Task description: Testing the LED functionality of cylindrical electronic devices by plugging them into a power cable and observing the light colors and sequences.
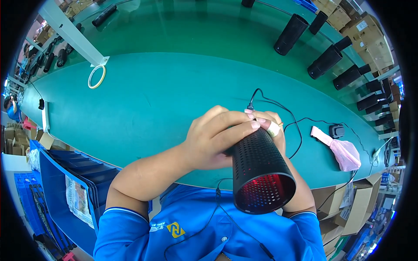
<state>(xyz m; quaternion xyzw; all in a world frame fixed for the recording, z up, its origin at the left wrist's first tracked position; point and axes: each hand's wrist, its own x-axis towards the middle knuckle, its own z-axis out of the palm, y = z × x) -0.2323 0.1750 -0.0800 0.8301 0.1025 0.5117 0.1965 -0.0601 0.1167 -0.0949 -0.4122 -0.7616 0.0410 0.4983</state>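
Observation:
A black perforated cylinder (260,161) is held up over the bench edge, its open end tilted toward me and a red light glowing inside. My left hand (213,135) is closed round its far part from the left, fingers over the top. On the other side my right hand (278,127) is closed at the same far end, a pale wrap round one finger. A black cable (278,103) ends in a plug (250,106) right by the fingertips. Whether the plug sits in the cylinder is hidden by my hands.
Several black cylinders (291,35) stand along the far right. A pink mesh pouch (345,154) and a black adapter (336,130) lie on the green bench (143,100). A tape roll (96,77) rests by a white post (78,35). Blue bins (61,187) are lower left, cartons (359,204) lower right.

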